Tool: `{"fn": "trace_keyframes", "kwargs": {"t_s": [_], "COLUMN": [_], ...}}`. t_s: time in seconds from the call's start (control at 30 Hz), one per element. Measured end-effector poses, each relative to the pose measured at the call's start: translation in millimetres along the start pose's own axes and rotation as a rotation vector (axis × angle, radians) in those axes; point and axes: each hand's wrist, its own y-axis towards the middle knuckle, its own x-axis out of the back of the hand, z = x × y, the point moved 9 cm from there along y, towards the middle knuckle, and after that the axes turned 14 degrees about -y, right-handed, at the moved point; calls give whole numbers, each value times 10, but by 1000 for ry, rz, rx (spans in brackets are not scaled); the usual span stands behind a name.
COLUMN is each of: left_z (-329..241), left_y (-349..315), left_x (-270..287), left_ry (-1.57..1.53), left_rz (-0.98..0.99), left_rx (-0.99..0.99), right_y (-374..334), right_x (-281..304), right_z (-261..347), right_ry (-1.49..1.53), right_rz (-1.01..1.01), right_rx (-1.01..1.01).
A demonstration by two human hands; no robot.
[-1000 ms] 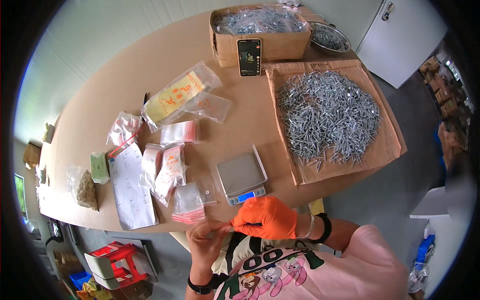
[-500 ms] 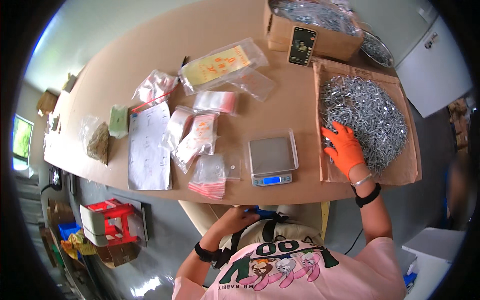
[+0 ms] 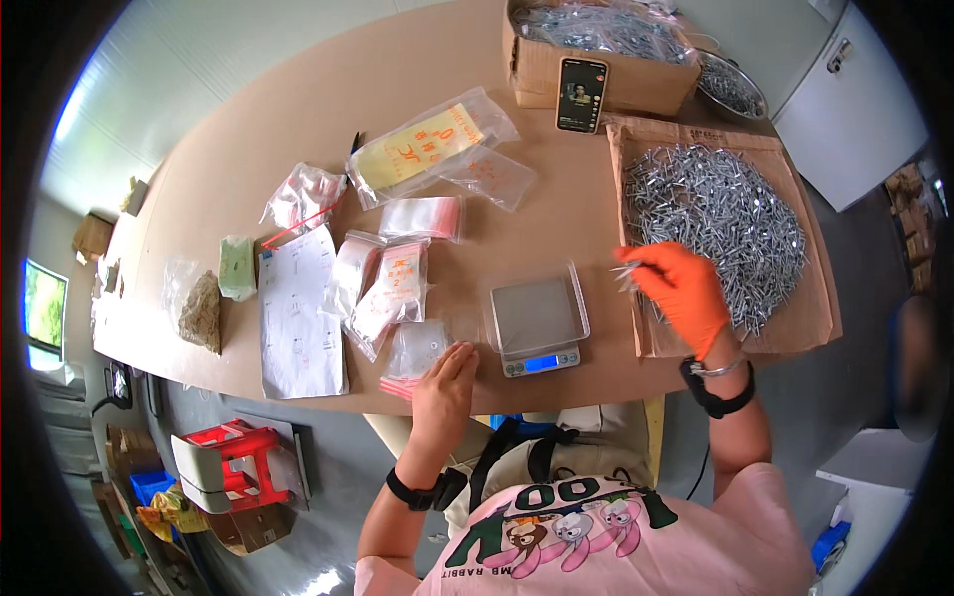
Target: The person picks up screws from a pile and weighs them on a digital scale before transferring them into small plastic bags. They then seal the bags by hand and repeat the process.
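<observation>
My right hand (image 3: 682,290), in an orange glove, pinches a few small silver screws (image 3: 626,273) at its fingertips. It hovers over the left edge of a flattened brown cardboard tray (image 3: 646,343), beside a large heap of similar screws (image 3: 725,223). My bare left hand (image 3: 444,390) lies near the table's front edge, fingers stretched out over the right side of a stack of clear zip bags (image 3: 409,350) with red stripes. Between the hands stands a small digital scale (image 3: 542,365) with a lit blue display; its clear-rimmed platform (image 3: 537,314) bears nothing.
Printed zip bags (image 3: 402,273) and a paper sheet (image 3: 301,323) lie to the left. A phone (image 3: 580,94) leans on a carton of bagged hardware (image 3: 626,79) at the back, near a metal bowl (image 3: 730,84). A red and white stool (image 3: 234,467) stands below the table, left.
My left hand has come up from my lap onto the zip bags. My right hand has lifted from the heap with a few screws in its fingertips.
</observation>
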Motion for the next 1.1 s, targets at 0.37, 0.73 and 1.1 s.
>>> {"fn": "trace_keyframes", "kwargs": {"t_s": [0.37, 0.73, 1.1], "left_z": [-177, -194, 180], "left_y": [-189, -311, -19], "left_x": [690, 790, 140], "left_ry": [-116, -259, -254], "left_rz": [-423, -457, -177], "left_rx": [99, 259, 437], "right_y": [-30, -119, -166], "right_x": [-608, -519, 38], "right_z": [505, 467, -553], "right_ry": [-265, -307, -776], "right_rz": [38, 50, -48], "right_rx": [311, 342, -42]}}
